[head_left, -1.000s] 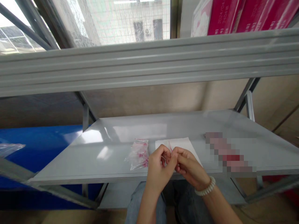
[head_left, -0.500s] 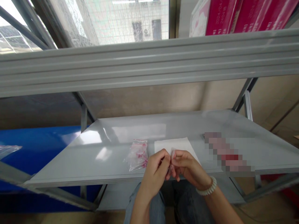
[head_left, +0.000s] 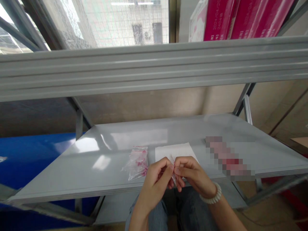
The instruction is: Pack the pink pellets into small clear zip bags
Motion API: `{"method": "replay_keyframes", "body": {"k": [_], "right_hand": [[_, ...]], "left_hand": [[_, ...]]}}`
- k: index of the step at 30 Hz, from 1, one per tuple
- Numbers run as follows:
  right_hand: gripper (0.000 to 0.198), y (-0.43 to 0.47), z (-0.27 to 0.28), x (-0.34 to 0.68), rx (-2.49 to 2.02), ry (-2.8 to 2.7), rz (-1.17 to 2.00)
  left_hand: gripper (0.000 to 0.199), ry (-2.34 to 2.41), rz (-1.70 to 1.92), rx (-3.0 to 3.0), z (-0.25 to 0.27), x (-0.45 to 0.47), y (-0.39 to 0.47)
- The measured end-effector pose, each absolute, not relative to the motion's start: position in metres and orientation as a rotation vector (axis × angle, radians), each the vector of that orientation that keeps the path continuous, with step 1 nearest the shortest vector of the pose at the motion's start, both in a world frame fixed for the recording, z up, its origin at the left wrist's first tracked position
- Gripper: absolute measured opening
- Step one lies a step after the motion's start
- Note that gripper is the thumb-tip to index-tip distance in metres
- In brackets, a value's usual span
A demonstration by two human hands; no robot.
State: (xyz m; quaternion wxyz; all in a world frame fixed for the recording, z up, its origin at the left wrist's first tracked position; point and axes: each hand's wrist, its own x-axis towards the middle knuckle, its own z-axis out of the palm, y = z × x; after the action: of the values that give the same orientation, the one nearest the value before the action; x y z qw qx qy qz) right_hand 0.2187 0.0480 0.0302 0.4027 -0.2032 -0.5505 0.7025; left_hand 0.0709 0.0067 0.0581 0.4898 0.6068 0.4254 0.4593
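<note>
Near the front edge of the shelf, my left hand (head_left: 156, 179) and my right hand (head_left: 193, 173) meet fingertip to fingertip. Between them they pinch a small clear plastic bag (head_left: 174, 178) with a thin reddish line along it. The fingers cover most of this bag, and whether anything is inside cannot be seen. A white sheet of paper (head_left: 173, 149) lies just behind my hands. To the left rests a larger clear zip bag (head_left: 137, 163) with pink-red bits in it. A beaded bracelet (head_left: 213, 196) circles my right wrist.
A grey shelf top (head_left: 115, 173) spans the space before me. On its right side lies a blurred-out pinkish object (head_left: 222, 157). A thick grey beam (head_left: 154, 70) crosses above, with pink-red boxes (head_left: 221, 19) standing behind it. A blue surface (head_left: 31, 157) is at the left.
The pinched bag has turned more edge-on between my fingertips, which have drawn closer together. The whole view has shifted slightly, so the shelf sits a little further left.
</note>
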Motion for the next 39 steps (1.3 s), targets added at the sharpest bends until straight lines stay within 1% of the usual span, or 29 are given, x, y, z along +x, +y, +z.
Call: {"method": "replay_keyframes", "body": {"k": [2, 6, 8, 11, 12, 14, 15, 16, 17, 18, 20, 25, 29, 35, 39], "right_hand": [[0.025, 0.047, 0.032, 0.217, -0.629, -1.447, 1.600], [0.019, 0.043, 0.038, 0.214, -0.874, -1.602, 1.031], [0.018, 0.041, 0.039, 0.214, -0.939, -1.618, 0.833], [0.019, 0.041, 0.039, 0.217, -0.970, -1.620, 0.729], [0.019, 0.041, 0.039, 0.217, -0.954, -1.620, 0.727], [0.019, 0.042, 0.040, 0.219, -0.899, -1.624, 0.752], [0.018, 0.042, 0.040, 0.219, -0.868, -1.627, 0.770], [0.018, 0.042, 0.040, 0.219, -0.838, -1.630, 0.789], [0.018, 0.042, 0.040, 0.219, -0.814, -1.633, 0.808], [0.017, 0.042, 0.040, 0.219, -0.795, -1.634, 0.827], [0.017, 0.043, 0.039, 0.219, -0.773, -1.625, 0.861], [0.018, 0.045, 0.036, 0.222, -0.800, -1.582, 0.919], [0.022, 0.046, 0.036, 0.224, -0.779, -1.566, 0.999], [0.026, 0.047, 0.038, 0.225, -0.751, -1.518, 1.149], [0.027, 0.049, 0.038, 0.225, -0.769, -1.506, 1.154]], "left_hand": [[0.030, 1.162, 1.141, 1.596, 0.060, 0.074, 0.007], [0.020, 1.504, 1.249, 1.897, 0.056, 0.078, 0.009], [0.021, 1.582, 1.345, 1.958, 0.053, 0.077, 0.010], [0.030, 1.585, 1.520, 2.015, 0.054, 0.074, 0.007], [0.029, 1.549, 1.560, 2.045, 0.055, 0.072, 0.006], [0.022, 1.433, 1.539, 2.136, 0.056, 0.069, 0.004], [0.039, 1.374, 1.472, 2.186, 0.056, 0.068, 0.004], [0.065, 1.330, 1.385, 2.226, 0.055, 0.067, 0.004], [0.083, 1.306, 1.299, 2.256, 0.053, 0.066, 0.004], [0.091, 1.299, 1.229, 2.276, 0.051, 0.065, 0.006], [0.086, 1.304, 1.191, 2.291, 0.047, 0.066, 0.008], [0.068, 1.248, 1.367, 2.295, 0.044, 0.066, 0.013], [0.064, 1.225, 1.462, 2.301, 0.043, 0.065, 0.013], [0.054, 1.224, 1.482, 2.211, 0.042, 0.067, 0.016], [0.046, 1.204, 1.505, 2.172, 0.040, 0.066, 0.022]]}}
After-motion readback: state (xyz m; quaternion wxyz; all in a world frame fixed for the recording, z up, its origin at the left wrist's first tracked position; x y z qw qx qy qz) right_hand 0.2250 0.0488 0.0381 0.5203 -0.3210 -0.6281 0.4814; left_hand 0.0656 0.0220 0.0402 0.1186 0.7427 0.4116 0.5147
